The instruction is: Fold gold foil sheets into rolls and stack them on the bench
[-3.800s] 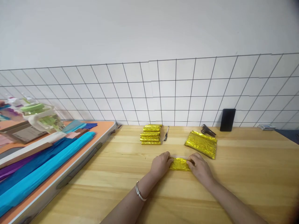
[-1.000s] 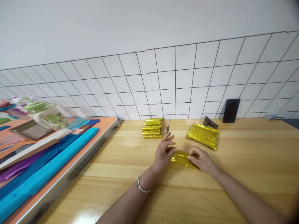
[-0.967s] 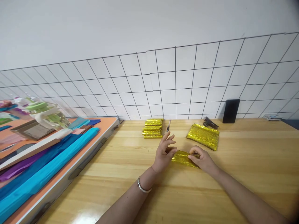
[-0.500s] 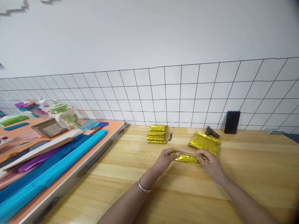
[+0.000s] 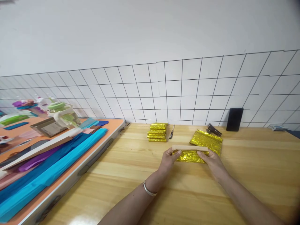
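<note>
Between my hands is a strip of shiny gold foil paper [image 5: 190, 156] with a flat tan cardboard piece [image 5: 189, 147] along its far edge. My left hand [image 5: 169, 158] pinches the left end, thumb on the foil. The right end is gripped by my right hand [image 5: 212, 160], its thumb also pressed on the gold face; the fingers behind are mostly hidden. Just beyond lies a flat stack of gold foil sheets [image 5: 207, 140], partly behind my right hand. Farther back on the left, several narrow folded gold foil pieces [image 5: 157, 132] lie in a row.
A pen or thin knife [image 5: 172, 132] lies near the folded pieces. A black stapler [image 5: 213, 129] touches the foil stack. A dark phone [image 5: 234, 119] leans on the tiled wall. To the left, an orange-topped table [image 5: 114, 124] carries coloured paper rolls [image 5: 77, 154], a cardboard box [image 5: 48, 127] and a green-lidded bottle [image 5: 62, 114].
The held foil and cardboard have tilted, so more of the cardboard's tan face shows. My right hand has shifted slightly right, its thumb now on the foil. The view has moved a little.
</note>
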### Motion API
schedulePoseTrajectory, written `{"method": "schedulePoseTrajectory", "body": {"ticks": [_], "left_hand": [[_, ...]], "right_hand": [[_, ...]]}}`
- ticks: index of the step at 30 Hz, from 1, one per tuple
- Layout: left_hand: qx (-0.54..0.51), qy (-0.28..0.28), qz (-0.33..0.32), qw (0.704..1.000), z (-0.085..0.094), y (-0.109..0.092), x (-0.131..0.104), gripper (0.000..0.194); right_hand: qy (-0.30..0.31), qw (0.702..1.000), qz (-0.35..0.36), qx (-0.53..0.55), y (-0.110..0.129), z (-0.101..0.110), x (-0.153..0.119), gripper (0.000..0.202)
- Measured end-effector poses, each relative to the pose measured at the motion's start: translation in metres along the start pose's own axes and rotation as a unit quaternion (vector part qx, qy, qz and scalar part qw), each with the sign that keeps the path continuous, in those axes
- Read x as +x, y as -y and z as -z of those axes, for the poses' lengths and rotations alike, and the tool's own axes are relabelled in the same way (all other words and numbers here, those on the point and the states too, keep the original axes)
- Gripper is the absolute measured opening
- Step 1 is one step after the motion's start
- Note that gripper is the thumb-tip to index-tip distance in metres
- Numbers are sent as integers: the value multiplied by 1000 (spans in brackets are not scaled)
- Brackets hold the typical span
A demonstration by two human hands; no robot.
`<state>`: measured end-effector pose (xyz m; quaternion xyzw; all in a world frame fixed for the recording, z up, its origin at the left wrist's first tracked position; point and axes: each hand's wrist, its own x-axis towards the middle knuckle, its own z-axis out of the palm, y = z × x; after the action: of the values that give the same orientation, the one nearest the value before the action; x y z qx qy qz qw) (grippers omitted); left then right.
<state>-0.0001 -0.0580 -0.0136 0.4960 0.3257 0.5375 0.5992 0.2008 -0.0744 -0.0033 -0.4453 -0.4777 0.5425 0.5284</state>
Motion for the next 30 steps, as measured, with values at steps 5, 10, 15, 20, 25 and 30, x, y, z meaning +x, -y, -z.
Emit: {"method": "schedulePoseTrajectory", "body": {"ticks": [5, 10, 15, 20, 25, 30], "left_hand": [[66, -10, -29, 997, 2, 2, -3, 34], [109, -63, -47, 991, 6, 7, 0, 34], [113, -71, -45, 990, 8, 11, 1, 35], [116, -87, -40, 989, 8, 12, 0, 36], [105, -86, -39, 990, 7, 15, -1, 34], [112, -94, -57, 988, 7, 13, -2, 30]], "right_hand": [[-20, 999, 13, -23, -2, 1, 2, 42], [-8, 999, 24, -34, -6, 1, 2, 43], [-11, 998, 19, -54, -5, 2, -1, 41], [-7, 997, 27, -68, -9, 2, 0, 33], [-64, 986, 89, -124, -16, 4, 2, 26], [-79, 982, 120, -126, -13, 3, 0, 24]]}}
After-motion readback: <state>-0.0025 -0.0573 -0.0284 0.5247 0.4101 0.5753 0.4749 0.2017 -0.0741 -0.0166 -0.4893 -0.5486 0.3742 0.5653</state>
